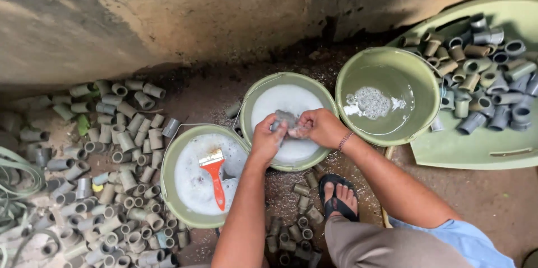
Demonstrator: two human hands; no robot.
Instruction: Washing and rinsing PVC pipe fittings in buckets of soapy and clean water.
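Head view: left hand (267, 139) and right hand (318, 127) both grasp a grey pipe fitting (284, 118) over the middle soapy bucket (263, 91).

No packages, labels, signs or screens visible.
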